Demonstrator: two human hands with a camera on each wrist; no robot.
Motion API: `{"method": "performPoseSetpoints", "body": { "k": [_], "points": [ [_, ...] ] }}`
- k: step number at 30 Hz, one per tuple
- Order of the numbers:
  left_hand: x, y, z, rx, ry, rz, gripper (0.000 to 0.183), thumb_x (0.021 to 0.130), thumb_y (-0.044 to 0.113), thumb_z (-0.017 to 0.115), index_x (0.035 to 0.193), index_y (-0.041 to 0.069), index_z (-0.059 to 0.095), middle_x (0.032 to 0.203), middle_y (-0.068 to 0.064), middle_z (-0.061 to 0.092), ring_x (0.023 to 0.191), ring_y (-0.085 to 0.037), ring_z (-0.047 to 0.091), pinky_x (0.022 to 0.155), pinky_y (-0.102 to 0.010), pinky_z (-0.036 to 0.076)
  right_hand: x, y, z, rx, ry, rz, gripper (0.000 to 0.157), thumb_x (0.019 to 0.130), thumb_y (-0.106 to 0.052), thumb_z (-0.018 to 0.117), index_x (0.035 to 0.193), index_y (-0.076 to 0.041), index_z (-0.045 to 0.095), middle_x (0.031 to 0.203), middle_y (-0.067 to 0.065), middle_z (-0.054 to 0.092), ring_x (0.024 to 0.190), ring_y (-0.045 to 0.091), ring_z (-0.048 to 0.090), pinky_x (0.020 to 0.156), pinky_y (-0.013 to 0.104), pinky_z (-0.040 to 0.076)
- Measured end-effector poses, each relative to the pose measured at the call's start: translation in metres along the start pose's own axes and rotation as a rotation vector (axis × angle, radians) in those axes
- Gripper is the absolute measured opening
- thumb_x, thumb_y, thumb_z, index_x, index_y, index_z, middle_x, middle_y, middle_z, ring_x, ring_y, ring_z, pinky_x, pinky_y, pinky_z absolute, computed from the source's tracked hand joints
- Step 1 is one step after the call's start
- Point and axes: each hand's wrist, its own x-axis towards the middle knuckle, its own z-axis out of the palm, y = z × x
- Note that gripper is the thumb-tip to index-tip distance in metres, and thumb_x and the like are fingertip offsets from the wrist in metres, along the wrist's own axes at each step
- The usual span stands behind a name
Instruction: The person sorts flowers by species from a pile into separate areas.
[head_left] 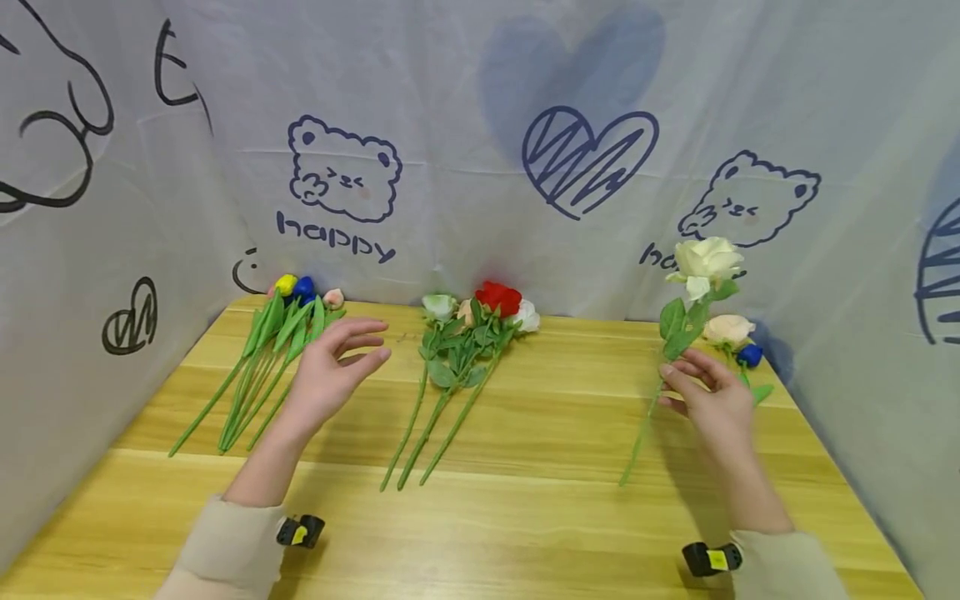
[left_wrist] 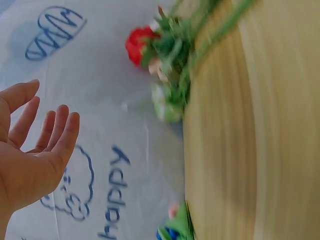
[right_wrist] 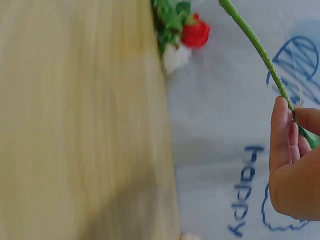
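Observation:
My right hand [head_left: 712,396] pinches the green stem of a white artificial rose [head_left: 707,262], which stands nearly upright above the table's right side. The right wrist view shows the stem [right_wrist: 257,47] between thumb and fingertips, with the bloom out of that view. My left hand [head_left: 337,371] holds nothing; its fingers are loosely bent over the area between two groups of flowers. In the left wrist view the left hand [left_wrist: 37,150] has its thumb apart from the fingers. Behind the right hand lie a pale peach rose [head_left: 729,329] and a blue flower [head_left: 749,356], partly hidden.
Several tulips, with a yellow bloom [head_left: 286,285] and a blue bloom [head_left: 303,288], lie at the table's left. A middle group holds a red rose [head_left: 498,297], a greenish-white rose [head_left: 438,307] and a white rose [head_left: 527,317]. A printed curtain [head_left: 465,192] stands along the wooden table's [head_left: 540,517] back edge.

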Motion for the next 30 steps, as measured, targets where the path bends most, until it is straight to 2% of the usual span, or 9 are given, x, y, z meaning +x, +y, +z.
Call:
{"method": "performPoseSetpoints", "body": {
  "k": [6, 15, 19, 23, 30],
  "points": [
    [0.004, 0.01, 0.036, -0.082, -0.046, 0.027, 0.036, 0.098, 0.007, 0.073, 0.133, 0.003, 0.067, 0.136, -0.013, 0.058, 0.124, -0.032, 0.063, 0.103, -0.038, 0.056, -0.004, -0.002, 0.04, 0.081, -0.004, -0.053, 0.042, 0.093, -0.004, 0.078, 0.131, -0.004, 0.061, 0.104, 0.001, 0.064, 0.08, 0.011, 0.07, 0.068, 0.027, 0.064],
    [0.007, 0.019, 0.095, -0.169, -0.149, 0.086, 0.034, 0.095, 0.001, 0.074, 0.128, 0.0, 0.068, 0.131, -0.015, 0.061, 0.119, -0.039, 0.065, 0.1, -0.044, 0.058, -0.009, 0.007, 0.083, 0.097, -0.05, -0.105, 0.041, 0.094, 0.002, 0.074, 0.134, 0.001, 0.06, 0.102, 0.001, 0.065, 0.081, 0.011, 0.073, 0.071, 0.032, 0.065],
    [0.008, 0.024, 0.117, -0.182, -0.225, 0.11, 0.031, 0.095, 0.002, 0.075, 0.126, 0.0, 0.07, 0.131, -0.013, 0.062, 0.117, -0.036, 0.066, 0.098, -0.044, 0.059, -0.009, 0.011, 0.095, 0.108, -0.072, -0.118, 0.041, 0.094, 0.004, 0.073, 0.133, 0.004, 0.061, 0.1, 0.0, 0.065, 0.078, 0.01, 0.072, 0.07, 0.032, 0.065],
    [0.007, 0.026, 0.132, -0.155, -0.321, 0.118, 0.029, 0.096, 0.005, 0.075, 0.125, 0.002, 0.071, 0.13, -0.013, 0.063, 0.116, -0.034, 0.066, 0.095, -0.04, 0.06, -0.009, 0.015, 0.106, 0.129, -0.092, -0.12, 0.039, 0.094, 0.005, 0.072, 0.132, 0.004, 0.06, 0.101, 0.001, 0.065, 0.079, 0.01, 0.072, 0.07, 0.032, 0.065],
    [0.005, 0.025, 0.146, -0.07, -0.467, 0.095, 0.027, 0.097, 0.005, 0.074, 0.123, 0.005, 0.072, 0.131, -0.012, 0.064, 0.11, -0.03, 0.07, 0.091, -0.035, 0.061, -0.013, 0.019, 0.12, 0.139, -0.133, -0.117, 0.04, 0.096, 0.002, 0.072, 0.134, 0.004, 0.059, 0.105, 0.004, 0.064, 0.082, 0.012, 0.071, 0.075, 0.032, 0.065]
  ]
}}
